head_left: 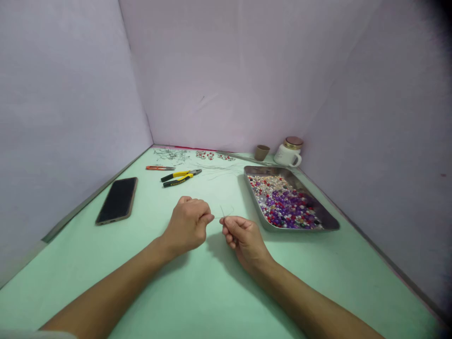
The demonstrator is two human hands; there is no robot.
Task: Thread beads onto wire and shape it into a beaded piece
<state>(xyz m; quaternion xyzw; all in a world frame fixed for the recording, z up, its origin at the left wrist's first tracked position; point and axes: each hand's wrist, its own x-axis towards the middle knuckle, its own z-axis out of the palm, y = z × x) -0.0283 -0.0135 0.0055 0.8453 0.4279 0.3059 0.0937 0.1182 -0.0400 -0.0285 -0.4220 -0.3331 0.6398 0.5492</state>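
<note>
My left hand [188, 223] and my right hand [243, 238] meet over the middle of the green table [197, 292]. Both are closed in a pinch on a thin wire [223, 214] that curves up between the fingertips. Just right of my right hand stands a metal tray [330, 221] full of small purple, red and white beads [282, 203].
Yellow-handled pliers [181, 177] and small orange snips [159, 167] lie at the back left, with loose wires [171, 154] and finished bead pieces [205, 154] behind. A black phone [117, 199] lies left. A small brown cup [262, 152] and a lidded white mug [288, 151] stand near the back wall.
</note>
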